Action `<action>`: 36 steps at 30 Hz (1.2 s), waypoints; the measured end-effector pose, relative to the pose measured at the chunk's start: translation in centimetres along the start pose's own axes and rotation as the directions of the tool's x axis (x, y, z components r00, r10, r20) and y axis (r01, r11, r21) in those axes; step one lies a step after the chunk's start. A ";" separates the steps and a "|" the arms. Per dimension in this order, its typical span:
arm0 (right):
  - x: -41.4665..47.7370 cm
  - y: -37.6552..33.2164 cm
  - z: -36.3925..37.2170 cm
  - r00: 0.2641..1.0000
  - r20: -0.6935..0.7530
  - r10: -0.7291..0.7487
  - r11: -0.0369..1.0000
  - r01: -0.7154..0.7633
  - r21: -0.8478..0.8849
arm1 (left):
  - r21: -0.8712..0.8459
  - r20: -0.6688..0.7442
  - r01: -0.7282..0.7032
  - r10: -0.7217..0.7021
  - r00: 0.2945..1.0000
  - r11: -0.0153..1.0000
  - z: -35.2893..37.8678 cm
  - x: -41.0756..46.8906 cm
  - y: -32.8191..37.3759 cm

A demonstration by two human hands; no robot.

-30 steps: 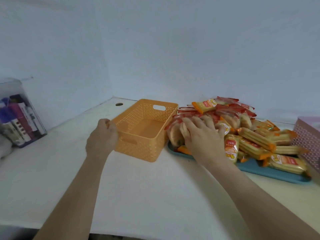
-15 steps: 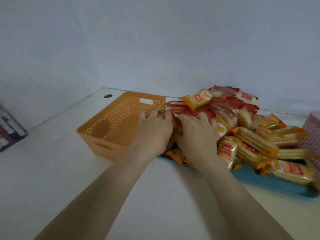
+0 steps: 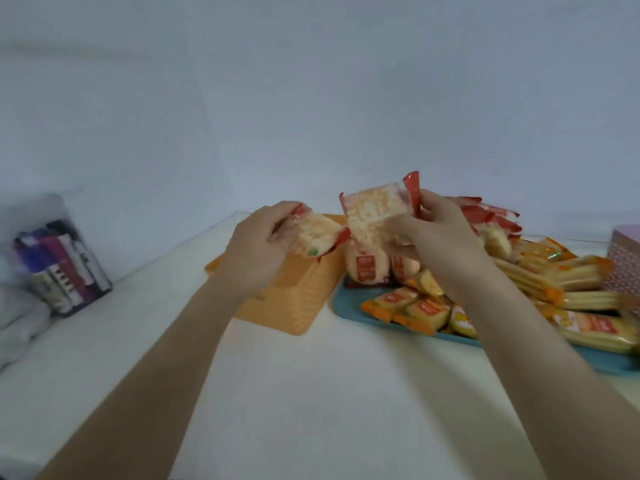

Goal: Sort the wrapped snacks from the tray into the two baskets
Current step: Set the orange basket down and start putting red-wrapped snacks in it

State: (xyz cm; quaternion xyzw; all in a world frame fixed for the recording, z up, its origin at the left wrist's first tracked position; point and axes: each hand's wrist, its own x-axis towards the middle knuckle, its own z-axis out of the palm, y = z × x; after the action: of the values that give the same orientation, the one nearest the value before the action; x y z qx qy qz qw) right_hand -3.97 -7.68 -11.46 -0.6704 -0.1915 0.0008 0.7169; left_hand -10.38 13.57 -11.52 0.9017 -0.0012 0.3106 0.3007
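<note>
My left hand [image 3: 263,244] grips a red-edged wrapped snack [image 3: 317,235] above the orange basket [image 3: 294,299], which my forearm partly hides. My right hand [image 3: 436,237] holds another red-edged snack [image 3: 375,209] raised above the left end of the teal tray [image 3: 349,303]. The tray carries a heap of wrapped snacks: red-wrapped ones [image 3: 485,216] at the back, orange-wrapped ones [image 3: 412,308] in front and long biscuit packs [image 3: 568,278] to the right.
A pink dotted box [image 3: 623,258] stands at the right edge behind the tray. A clear case of dark packets [image 3: 62,265] sits at the far left, with a pale cloth [image 3: 17,320] beside it. A wall corner closes off the white table.
Both hands have lifted off the pile, each with a red-edged snack. The left hand has moved back over the orange basket. The camera has swung left, bringing the clear case back into view.
</note>
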 end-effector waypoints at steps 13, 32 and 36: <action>1.4 1.6 12.2 0.994 0.060 -0.089 0.977 0.099 -0.189 | 0.227 -0.068 0.226 -0.216 0.974 0.947 -5.3 -1.8 -10.0; 1.5 0.6 11.9 0.848 0.520 0.107 0.402 0.441 -0.802 | 0.292 0.433 0.034 -0.164 0.886 0.956 -5.3 -1.4 -7.3; 0.0 1.6 12.4 0.856 0.518 0.013 0.328 0.485 -0.811 | 0.228 0.521 0.060 -0.174 0.836 0.972 -5.6 -0.9 -7.1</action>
State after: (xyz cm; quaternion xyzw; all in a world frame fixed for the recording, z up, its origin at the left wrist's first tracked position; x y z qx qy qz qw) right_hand -7.04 4.42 -12.65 -0.8978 -0.4111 -0.0653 0.1442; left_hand -12.87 22.24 -12.39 0.9766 0.0018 0.0251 0.2135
